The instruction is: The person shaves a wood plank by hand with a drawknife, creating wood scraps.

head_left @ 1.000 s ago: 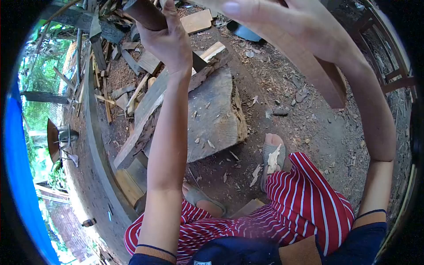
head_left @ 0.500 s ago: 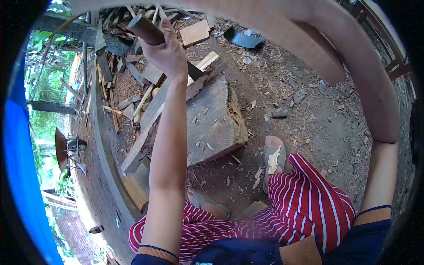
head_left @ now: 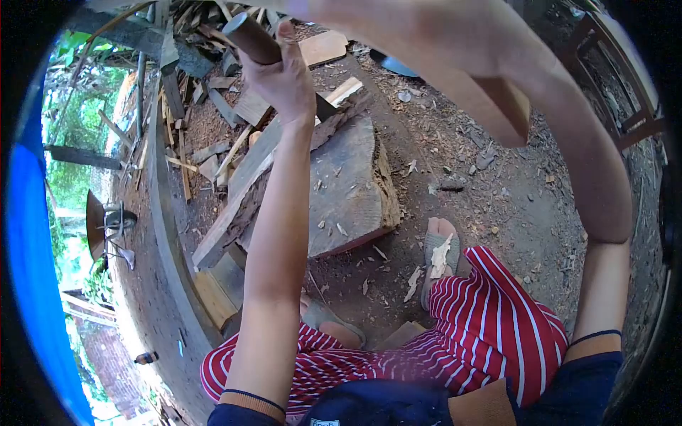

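My left hand (head_left: 277, 82) is wrapped around the thick brown handle of a large knife (head_left: 323, 108). Its dark blade lies across the upper end of a bark-edged plank (head_left: 231, 216), which leans along a heavy wooden block (head_left: 348, 192). My right hand (head_left: 455, 32) is raised close to the camera at the top of the view, closed around a thick piece of wood (head_left: 490, 110). The block end of that wood points down and right; the rest is partly hidden by my hand and forearm. Small chips lie on top of the block.
Offcuts and sticks (head_left: 206, 92) are heaped beyond the plank. A long beam (head_left: 167, 241) runs along the left, with a wheelbarrow (head_left: 99, 224) farther out. My sandalled foot (head_left: 440, 248) is right of the block. A wooden frame (head_left: 618, 78) stands at upper right.
The raised piece of wood has swung, its visible end shifting left and slightly lower in view. My left hand still grips the knife at the plank, and the whole view has shifted slightly.
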Available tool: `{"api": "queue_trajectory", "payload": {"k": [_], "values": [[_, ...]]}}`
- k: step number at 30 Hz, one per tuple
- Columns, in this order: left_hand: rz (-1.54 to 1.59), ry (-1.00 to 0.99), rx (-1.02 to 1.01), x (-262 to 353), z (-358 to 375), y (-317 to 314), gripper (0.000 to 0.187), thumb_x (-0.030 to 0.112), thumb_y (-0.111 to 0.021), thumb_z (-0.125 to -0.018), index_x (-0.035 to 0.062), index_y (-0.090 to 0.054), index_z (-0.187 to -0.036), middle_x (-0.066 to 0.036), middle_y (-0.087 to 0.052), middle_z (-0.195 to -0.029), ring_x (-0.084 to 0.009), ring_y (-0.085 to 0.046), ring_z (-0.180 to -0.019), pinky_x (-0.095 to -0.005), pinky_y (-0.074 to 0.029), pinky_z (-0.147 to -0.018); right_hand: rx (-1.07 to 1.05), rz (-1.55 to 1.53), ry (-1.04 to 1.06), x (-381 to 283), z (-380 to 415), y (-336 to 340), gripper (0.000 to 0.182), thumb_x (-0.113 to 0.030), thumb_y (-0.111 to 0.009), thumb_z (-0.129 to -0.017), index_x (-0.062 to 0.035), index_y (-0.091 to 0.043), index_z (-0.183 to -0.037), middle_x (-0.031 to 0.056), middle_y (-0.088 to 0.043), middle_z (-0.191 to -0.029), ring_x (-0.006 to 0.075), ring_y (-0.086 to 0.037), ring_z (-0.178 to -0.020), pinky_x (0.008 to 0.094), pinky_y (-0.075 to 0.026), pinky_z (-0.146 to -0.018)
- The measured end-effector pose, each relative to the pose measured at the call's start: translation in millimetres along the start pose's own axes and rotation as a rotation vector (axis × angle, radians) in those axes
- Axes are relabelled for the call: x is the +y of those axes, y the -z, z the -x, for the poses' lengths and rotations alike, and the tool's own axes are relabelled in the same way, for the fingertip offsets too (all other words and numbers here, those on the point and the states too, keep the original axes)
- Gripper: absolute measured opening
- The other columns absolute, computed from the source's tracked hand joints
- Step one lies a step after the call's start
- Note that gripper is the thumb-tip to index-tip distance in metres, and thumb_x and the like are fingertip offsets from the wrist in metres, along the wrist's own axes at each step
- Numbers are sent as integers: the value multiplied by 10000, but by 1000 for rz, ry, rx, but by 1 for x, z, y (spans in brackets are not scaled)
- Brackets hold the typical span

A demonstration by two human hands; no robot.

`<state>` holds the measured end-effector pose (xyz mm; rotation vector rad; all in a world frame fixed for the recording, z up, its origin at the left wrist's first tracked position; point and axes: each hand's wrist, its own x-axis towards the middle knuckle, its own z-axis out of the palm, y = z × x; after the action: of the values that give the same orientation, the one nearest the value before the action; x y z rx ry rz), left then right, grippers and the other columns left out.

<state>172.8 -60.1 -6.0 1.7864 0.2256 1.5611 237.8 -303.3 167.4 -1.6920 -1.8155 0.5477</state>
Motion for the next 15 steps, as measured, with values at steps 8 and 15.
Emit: {"api": "queue_trajectory", "payload": {"k": [8,15], "values": [[106,137,125,-5,-4,10,334,227,-732,-913,60,-489,-758,36,-486,-626,-52,-439,-545,-219,-366,-501,423,-408,-100,91,-21,-60,733,-485,-601,-885,-59,-421,-1454,135,-592,-1130,185,-605,-996,319,-516,-832],[370,426,157,14,-3,30,275,200,-697,-935,110,-464,-819,19,-437,-571,-79,-433,-440,-246,-368,-403,141,-450,-505,136,7,-122,664,-491,-548,-915,-110,-414,-1442,141,-622,-1096,220,-628,-969,369,-538,-835]]}}
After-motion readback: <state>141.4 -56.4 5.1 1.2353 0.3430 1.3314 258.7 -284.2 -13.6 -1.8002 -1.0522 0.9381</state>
